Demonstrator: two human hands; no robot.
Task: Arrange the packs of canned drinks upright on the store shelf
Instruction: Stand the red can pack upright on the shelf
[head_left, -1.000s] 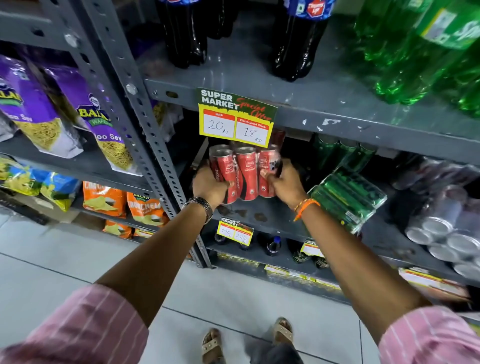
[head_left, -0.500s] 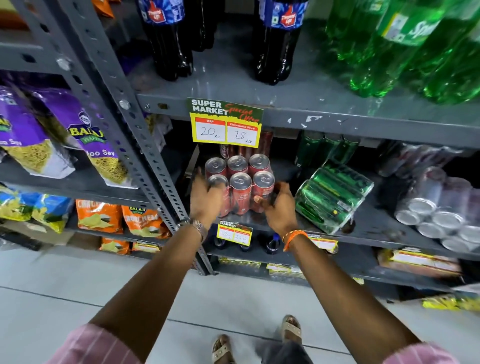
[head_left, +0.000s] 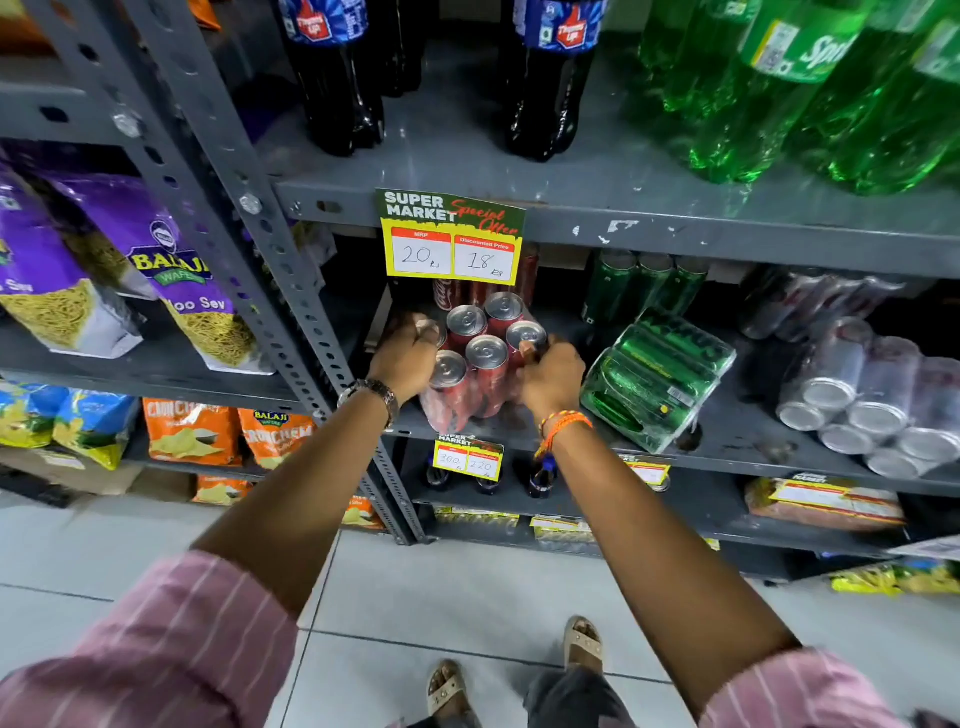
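Purple snack bags (head_left: 171, 270) hang at far left beside the grey slotted upright (head_left: 270, 244) of a store rack. On the middle shelf (head_left: 737, 441), a shrink-wrapped red can pack (head_left: 483, 364) stands upright, silver tops facing up, below a yellow price tag (head_left: 451, 236). The left hand (head_left: 405, 358), a watch at its wrist, has its grip curled around the pack's left side; the right hand (head_left: 550, 379), with an orange thread band at the wrist, has its grip closed on the pack's right side. Just right of it a green can pack (head_left: 657, 376) lies tilted on the same shelf. Farther right, silver can packs (head_left: 862, 395) lie on their sides. Dark cola bottles (head_left: 337, 88) and green bottles (head_left: 810, 93) stand on the shelf above.
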